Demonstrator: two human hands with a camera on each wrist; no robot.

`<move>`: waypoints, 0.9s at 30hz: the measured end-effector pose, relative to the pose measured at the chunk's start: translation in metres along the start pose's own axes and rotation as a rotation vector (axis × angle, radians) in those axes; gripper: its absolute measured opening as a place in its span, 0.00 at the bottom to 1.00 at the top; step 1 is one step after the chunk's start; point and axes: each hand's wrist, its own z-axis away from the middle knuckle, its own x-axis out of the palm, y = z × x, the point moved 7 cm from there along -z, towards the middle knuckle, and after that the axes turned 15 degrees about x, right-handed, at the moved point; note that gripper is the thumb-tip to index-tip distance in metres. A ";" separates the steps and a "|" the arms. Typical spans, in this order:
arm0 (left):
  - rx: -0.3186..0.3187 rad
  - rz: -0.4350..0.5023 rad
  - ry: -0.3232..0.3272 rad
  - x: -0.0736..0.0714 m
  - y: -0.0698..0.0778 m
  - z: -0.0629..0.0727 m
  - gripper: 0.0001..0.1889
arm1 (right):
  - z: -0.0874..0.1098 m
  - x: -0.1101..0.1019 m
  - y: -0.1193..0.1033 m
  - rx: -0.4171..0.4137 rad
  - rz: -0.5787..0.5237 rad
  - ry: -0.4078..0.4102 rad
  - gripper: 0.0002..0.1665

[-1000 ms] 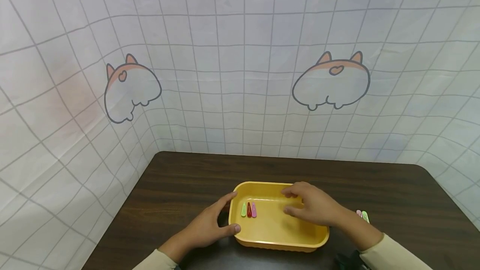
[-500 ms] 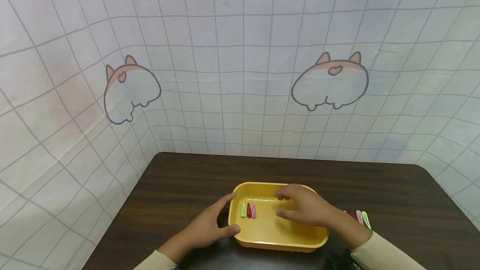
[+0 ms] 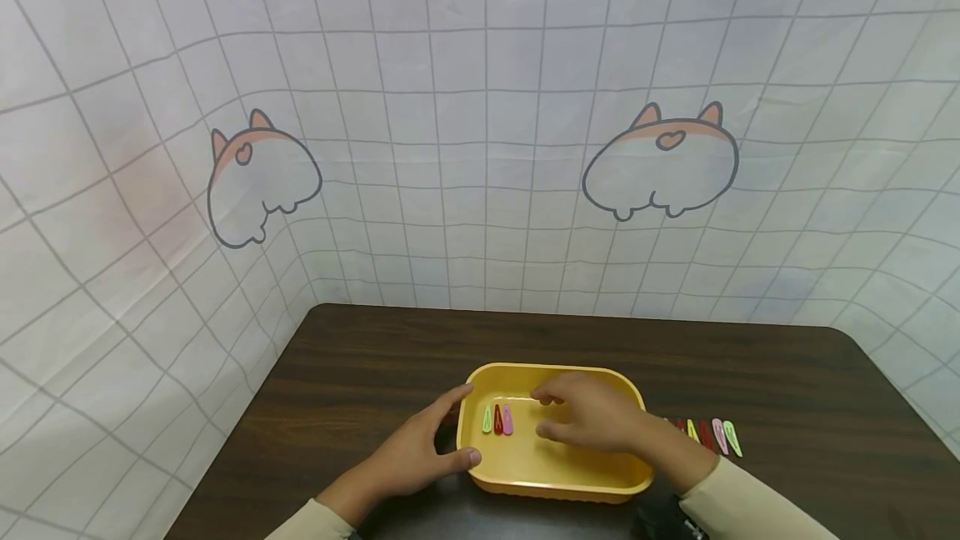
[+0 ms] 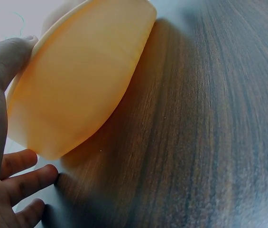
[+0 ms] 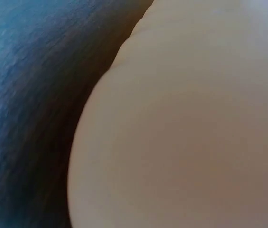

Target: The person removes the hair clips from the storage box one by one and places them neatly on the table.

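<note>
A yellow plastic tray [image 3: 555, 486] stands near the front of the dark table, with a green, a red and a pink snap hair clip [image 3: 507, 420] side by side at its left end. My left hand [image 3: 420, 448] spans that end; its thumb touches the rim and the index finger lies near the far corner. In the left wrist view, the other fingers [image 4: 34, 183] are spread beside the tray's outer wall. Over the tray's middle hovers my right hand [image 3: 592, 415], thumb and index apart, nothing visible between them. It is right of the clips. A blurred pale surface [image 5: 186, 142] fills most of the right wrist view.
Several more hair clips [image 3: 719, 435], in green, pink, red and yellow, lie in a row on the table [image 3: 360, 365] right of the tray, partly behind the right forearm. A black object [image 3: 663, 519] shows under the right sleeve. A white gridded curtain [image 3: 480, 148] surrounds the back and sides.
My right hand has moved left over the tray, and more of the clip row on the right has come into sight. The left hand, tray and three clips inside have stayed put.
</note>
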 end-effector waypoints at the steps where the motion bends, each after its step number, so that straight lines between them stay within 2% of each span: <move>1: 0.001 0.001 0.000 0.000 0.000 0.000 0.46 | -0.001 0.001 0.000 0.002 -0.004 -0.006 0.26; 8: 0.009 -0.004 -0.002 0.000 0.000 -0.001 0.46 | -0.008 0.009 -0.003 0.032 0.003 -0.038 0.27; 17: 0.011 -0.008 0.000 0.001 -0.001 0.000 0.46 | -0.015 0.014 -0.014 0.014 0.015 -0.029 0.28; 27: 0.008 -0.009 0.000 0.001 -0.002 0.000 0.46 | -0.023 0.023 -0.017 0.038 0.055 -0.054 0.27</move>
